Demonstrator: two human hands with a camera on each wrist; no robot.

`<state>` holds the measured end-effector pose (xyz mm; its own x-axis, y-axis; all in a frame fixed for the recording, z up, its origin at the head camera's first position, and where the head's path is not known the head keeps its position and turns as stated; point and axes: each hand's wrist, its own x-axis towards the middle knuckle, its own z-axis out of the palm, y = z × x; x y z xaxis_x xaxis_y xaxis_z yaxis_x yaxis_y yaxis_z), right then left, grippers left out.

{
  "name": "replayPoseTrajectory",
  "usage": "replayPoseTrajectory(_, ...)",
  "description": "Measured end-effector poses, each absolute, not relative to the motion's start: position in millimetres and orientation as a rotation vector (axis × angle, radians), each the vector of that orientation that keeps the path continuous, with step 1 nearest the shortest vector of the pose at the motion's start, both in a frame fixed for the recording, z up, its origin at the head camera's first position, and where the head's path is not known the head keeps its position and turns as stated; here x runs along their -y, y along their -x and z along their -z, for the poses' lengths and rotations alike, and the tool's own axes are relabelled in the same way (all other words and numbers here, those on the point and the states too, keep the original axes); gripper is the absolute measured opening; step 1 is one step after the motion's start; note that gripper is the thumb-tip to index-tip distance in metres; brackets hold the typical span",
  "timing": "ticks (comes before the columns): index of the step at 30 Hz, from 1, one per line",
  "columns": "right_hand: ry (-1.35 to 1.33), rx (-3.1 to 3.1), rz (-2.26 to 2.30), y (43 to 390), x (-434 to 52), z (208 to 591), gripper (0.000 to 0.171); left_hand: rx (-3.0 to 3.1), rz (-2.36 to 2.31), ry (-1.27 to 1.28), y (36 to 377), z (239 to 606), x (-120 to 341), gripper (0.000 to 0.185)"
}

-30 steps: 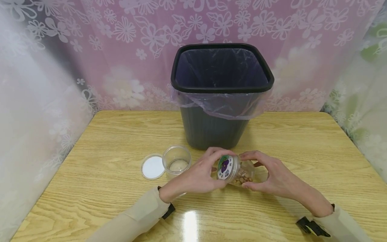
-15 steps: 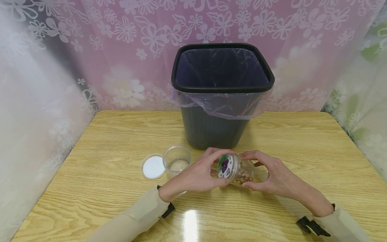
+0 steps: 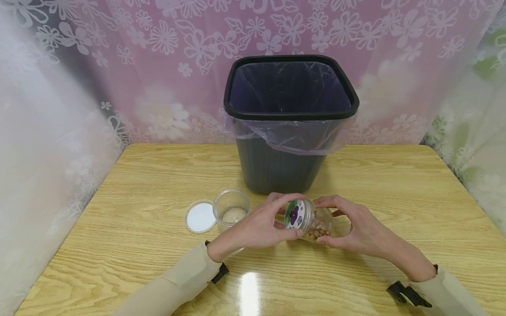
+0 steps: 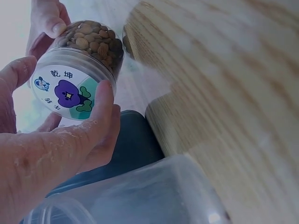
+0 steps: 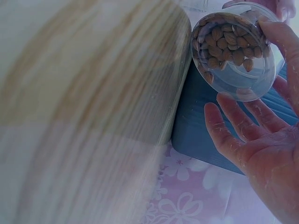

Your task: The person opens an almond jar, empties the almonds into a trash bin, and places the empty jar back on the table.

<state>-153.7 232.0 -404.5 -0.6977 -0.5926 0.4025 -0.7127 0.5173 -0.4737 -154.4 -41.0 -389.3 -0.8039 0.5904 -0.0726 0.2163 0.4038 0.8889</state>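
Note:
A clear plastic jar (image 3: 325,216) of almonds (image 5: 232,44) lies tilted on its side in front of the bin. My left hand (image 3: 257,226) grips its lid (image 4: 67,91), fingers over the top and thumb below. The lid's label shows a purple cartoon figure and green leaves. From the other end, my right hand (image 3: 361,230) holds the jar's body between thumb and fingers. In the right wrist view the jar's round base faces the camera, and several of that hand's fingers stretch out beneath it.
Beside my left hand stands an uncovered clear jar (image 3: 231,192), with a white-centred round lid (image 3: 200,217) lying to its left. A dark bin (image 3: 280,166) with a purple liner stands behind the hands. Floral curtains (image 3: 170,66) surround the wooden table (image 3: 166,175).
The label on the lid has turned slightly, and my left thumb has moved a little up and right along the rim. My right hand and the jar's body stay in place.

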Motion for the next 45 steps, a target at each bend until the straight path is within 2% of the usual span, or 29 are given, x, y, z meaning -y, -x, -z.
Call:
replayPoseTrajectory(34, -1.106, 2.587, -0.912, 152.7, -232.6, 403.9, 0.077, -2.414, -1.247, -0.578, 155.4, 386.5, 38.4, 0.064)
replayPoseTrajectory(45, -1.095, 2.597, -0.916, 152.2, -232.4, 403.5, 0.076, -2.48, -1.152, -0.657, 153.4, 385.5, 40.6, 0.082)
